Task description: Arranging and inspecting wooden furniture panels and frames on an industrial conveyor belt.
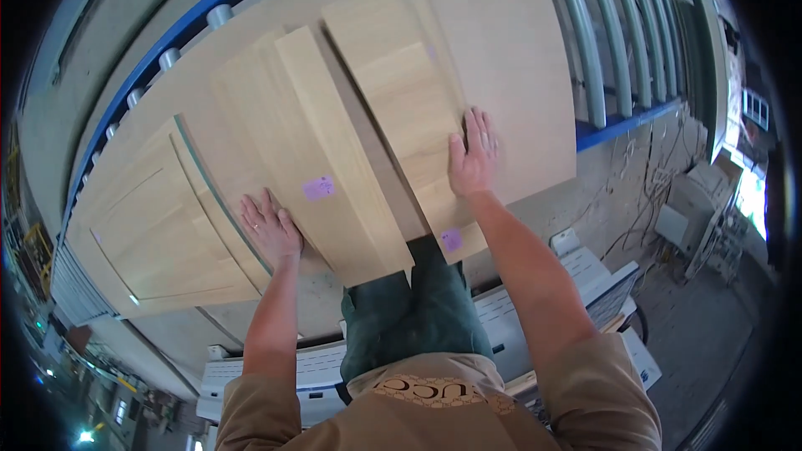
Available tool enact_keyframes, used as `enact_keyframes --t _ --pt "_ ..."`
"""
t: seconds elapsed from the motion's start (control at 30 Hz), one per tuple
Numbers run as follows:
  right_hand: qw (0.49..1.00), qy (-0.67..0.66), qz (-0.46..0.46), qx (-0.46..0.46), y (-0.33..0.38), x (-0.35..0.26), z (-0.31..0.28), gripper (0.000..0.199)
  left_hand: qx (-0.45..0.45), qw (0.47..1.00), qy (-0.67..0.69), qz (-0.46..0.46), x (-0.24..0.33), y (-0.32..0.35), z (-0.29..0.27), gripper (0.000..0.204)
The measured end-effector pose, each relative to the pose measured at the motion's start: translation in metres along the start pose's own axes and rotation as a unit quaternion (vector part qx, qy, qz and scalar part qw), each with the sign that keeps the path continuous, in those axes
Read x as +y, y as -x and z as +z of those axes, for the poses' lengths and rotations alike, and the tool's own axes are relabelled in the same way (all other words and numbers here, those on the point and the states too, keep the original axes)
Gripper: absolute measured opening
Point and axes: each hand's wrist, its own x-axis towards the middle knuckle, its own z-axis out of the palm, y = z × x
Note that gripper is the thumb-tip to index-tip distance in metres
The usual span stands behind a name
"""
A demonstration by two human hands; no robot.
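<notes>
A: Where are the boards, and what is touched by each hand?

B: Two stacks of pale wooden panels are laid on a large brown sheet (518,58) carried by a roller conveyor (601,42) with a blue frame. The left panel stack (309,150) is touched near its lower left edge by the left hand (271,230); the right panel stack (401,108) is met along its right edge by the right hand (474,159). A framed door panel (159,234) lies just beside the left hand. Purple stickers (318,188) are seen on the stacks.

A: How is each hand set?

B: Both hands are laid flat, palm down, fingers spread; nothing is pinched or enclosed. Both forearms are stretched forward from the lower edge, the right reaching further.

A: How are the panels judged to handle?

B: They are judged stiff and flat, fairly heavy in a stack, with a smooth face over which boards may slide. Corners and edges are likely to chip. Hold is best taken at the long edges, one hand per side, or the stack is pushed flat over the sheet.
</notes>
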Motion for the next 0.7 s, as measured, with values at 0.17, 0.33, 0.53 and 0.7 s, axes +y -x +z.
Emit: enact_keyframes --t 0.17,0.33,0.53,0.7 --pt "1.0 -0.019 0.01 0.02 0.0 0.005 0.001 0.064 -0.04 0.986 0.146 -0.076 0.012 -0.022 -0.028 0.06" --pt "0.999 -0.022 0.016 0.025 0.005 0.01 0.001 0.066 -0.035 0.917 0.36 -0.169 0.148 -0.022 -0.061 0.061" --pt "0.998 -0.045 0.009 0.036 0.005 0.01 0.01 0.071 -0.105 0.904 0.343 -0.231 0.305 -0.002 -0.011 0.081" --pt "0.991 -0.087 0.096 -0.019 0.027 0.015 -0.007 0.077 -0.179 0.745 0.495 -0.41 0.31 -0.03 0.001 0.08"
